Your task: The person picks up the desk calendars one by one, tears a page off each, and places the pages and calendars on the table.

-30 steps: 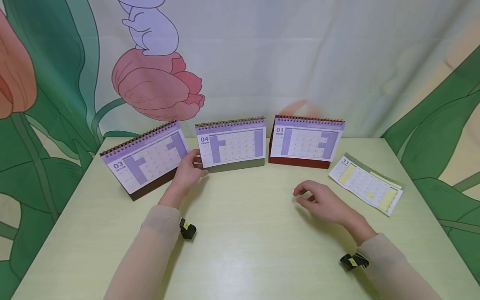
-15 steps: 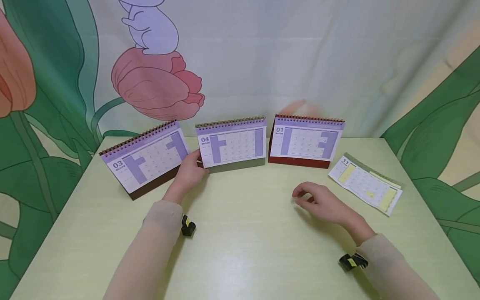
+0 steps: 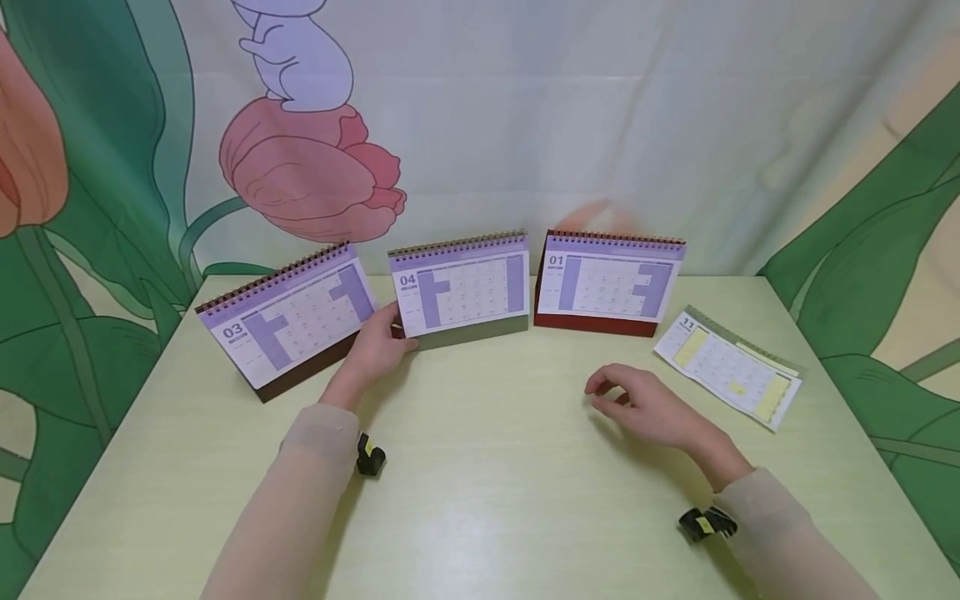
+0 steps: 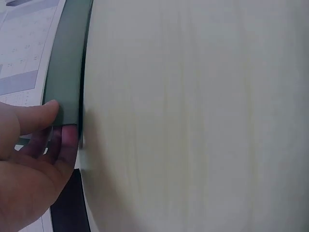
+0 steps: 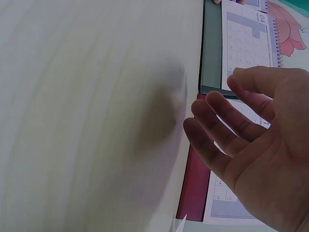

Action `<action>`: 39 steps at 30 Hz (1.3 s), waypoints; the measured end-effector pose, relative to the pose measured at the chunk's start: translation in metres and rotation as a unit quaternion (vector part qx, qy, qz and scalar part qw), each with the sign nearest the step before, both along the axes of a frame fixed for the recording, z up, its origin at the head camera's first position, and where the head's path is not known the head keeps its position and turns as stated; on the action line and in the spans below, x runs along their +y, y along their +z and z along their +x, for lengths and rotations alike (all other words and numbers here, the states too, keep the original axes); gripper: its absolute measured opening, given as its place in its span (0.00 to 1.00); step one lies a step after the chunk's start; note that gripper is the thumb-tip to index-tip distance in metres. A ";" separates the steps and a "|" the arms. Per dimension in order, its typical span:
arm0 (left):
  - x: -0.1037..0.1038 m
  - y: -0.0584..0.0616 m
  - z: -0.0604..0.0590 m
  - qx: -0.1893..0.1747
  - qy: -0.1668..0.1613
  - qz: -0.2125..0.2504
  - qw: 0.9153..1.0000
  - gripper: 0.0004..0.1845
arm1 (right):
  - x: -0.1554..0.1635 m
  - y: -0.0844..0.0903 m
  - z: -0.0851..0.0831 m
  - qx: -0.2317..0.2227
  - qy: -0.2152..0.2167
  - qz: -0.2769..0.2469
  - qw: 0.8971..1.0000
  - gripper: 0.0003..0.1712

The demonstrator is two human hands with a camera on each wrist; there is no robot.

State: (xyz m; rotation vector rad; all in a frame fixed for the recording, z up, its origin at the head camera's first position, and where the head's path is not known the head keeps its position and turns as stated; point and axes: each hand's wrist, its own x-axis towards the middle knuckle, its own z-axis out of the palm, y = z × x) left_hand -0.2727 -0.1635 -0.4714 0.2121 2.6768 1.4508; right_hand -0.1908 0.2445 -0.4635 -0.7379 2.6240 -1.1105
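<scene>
A standing desk calendar (image 3: 472, 287) with a purple 04 page and green base is at the back middle. My left hand (image 3: 372, 346) grips its lower left corner; in the left wrist view the thumb (image 4: 41, 117) lies on the green base's front and the fingers go behind it. My right hand (image 3: 645, 402) hovers over the table right of the middle, fingers loosely bent and holding nothing. Nearest to it are a red-based calendar (image 3: 606, 283) showing 01, and a loose-looking calendar sheet (image 3: 723, 367) marked 11, lying at the right.
A brown-based calendar (image 3: 292, 321) showing 03 stands angled at the left, close beside my left hand. Behind the pale table (image 3: 487, 500) hangs a curtain (image 3: 480, 125) printed with flowers and leaves. A small black camera (image 3: 370, 456) sits at each wrist.
</scene>
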 end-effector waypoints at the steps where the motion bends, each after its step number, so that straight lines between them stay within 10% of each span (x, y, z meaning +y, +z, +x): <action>1: 0.000 0.000 0.000 -0.001 0.000 0.008 1.000 0.26 | 0.000 0.000 0.000 -0.001 0.001 0.000 1.000 0.07; 19: 0.005 0.011 0.007 0.004 0.017 0.184 0.983 0.31 | 0.001 0.003 0.004 -0.016 0.002 0.000 1.000 0.07; 39: 0.003 0.021 0.016 -0.014 0.014 0.234 0.972 0.33 | 0.001 0.007 0.004 -0.025 0.006 -0.002 1.000 0.07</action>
